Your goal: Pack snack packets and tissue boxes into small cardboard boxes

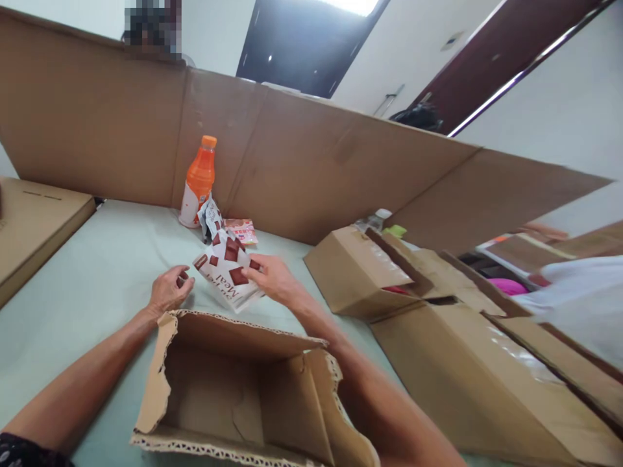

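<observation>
My right hand (275, 279) grips the edge of a white packet (221, 267) printed with brown squares and the word "Meal". The packet is held tilted above the table, beyond the cardboard box. My left hand (170, 288) is to the left of the packet, apart from it, with its fingers curled loosely and nothing between them. Directly in front of me stands a cardboard box (214, 395) with ragged cut edges; its visible inside holds nothing. Behind the packet are a silver-white pouch (210, 217), a pink packet (242, 231) and an orange-capped bottle (198, 185) of orange drink.
A cardboard partition (321, 162) runs along the table's back. Several cardboard boxes stand at the right, including a small one (357, 272); a clear bottle (378, 219) is behind it. A flat carton (41, 224) lies at the left. A person in white (579, 298) is at far right.
</observation>
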`<state>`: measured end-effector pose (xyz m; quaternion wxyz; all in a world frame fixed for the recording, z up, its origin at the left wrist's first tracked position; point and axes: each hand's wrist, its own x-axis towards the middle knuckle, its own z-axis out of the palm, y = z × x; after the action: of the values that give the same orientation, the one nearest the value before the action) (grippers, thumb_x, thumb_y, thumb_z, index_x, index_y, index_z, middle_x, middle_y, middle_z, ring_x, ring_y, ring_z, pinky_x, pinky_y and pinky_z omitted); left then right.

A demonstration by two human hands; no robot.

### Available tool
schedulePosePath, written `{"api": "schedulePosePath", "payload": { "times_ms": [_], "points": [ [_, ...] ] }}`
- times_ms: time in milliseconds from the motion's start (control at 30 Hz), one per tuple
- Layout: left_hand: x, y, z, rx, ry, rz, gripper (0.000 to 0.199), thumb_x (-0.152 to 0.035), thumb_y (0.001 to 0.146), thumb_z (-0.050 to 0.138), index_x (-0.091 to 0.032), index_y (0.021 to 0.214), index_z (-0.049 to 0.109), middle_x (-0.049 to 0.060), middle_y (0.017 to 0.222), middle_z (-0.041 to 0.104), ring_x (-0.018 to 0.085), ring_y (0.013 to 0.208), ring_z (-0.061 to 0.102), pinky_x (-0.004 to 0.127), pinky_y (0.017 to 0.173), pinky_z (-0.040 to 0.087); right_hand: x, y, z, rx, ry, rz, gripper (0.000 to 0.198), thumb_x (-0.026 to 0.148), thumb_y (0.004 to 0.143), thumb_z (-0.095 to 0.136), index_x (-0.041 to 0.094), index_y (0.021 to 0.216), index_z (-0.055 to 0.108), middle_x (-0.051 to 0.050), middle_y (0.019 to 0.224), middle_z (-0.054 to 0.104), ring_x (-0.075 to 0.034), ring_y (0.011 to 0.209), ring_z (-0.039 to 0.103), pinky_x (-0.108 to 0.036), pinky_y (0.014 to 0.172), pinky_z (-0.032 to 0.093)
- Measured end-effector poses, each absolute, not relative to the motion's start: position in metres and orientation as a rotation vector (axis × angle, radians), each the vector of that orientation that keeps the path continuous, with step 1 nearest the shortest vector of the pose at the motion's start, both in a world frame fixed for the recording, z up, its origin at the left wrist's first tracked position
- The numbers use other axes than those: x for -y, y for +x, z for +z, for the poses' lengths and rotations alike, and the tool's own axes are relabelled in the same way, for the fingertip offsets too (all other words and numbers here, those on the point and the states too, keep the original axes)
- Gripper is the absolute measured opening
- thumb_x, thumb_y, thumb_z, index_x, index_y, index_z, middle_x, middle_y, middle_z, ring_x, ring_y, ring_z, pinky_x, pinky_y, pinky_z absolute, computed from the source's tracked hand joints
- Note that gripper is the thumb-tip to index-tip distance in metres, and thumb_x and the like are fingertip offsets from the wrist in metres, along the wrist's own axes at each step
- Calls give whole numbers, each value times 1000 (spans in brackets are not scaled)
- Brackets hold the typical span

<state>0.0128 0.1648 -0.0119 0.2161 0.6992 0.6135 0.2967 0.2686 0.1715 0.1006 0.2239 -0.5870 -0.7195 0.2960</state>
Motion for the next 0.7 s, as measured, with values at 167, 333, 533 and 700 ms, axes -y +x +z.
{"api": "schedulePosePath", "payload": {
  "times_ms": [167,333,533,700],
  "points": [
    [-173,11,-17,-1687,1915,902,33,-38,103,68,-18,129,65,11,130,67,25,110,69,46,95,61,-140,283,125,2363,-1855,597,6,22,79,67,22,83,71,-5,85,73,-22,85,62,-30,71,32],
    [-174,11,-11,-1676,1907,941,33,-38,103,68,-18,129,65,11,130,67,25,110,69,46,94,62,-128,271,118,2498,-1928,550,12,18,84,64,22,83,75,-9,93,79,-25,92,68,-30,72,37],
    [-181,9,38,-1691,1851,1058,31,-37,102,70,-16,124,67,10,124,70,24,105,71,44,90,62,-113,304,138,2163,-2002,512,16,23,82,67,20,67,68,-6,73,73,-26,80,70,-31,69,46],
    [-129,-10,141,-1581,1872,1284,24,-29,93,66,-18,112,75,6,109,79,23,99,73,35,92,60,-54,348,187,1692,-1759,256,27,50,91,58,27,87,72,-8,95,78,-31,93,74,-45,79,60]
  ]
}}
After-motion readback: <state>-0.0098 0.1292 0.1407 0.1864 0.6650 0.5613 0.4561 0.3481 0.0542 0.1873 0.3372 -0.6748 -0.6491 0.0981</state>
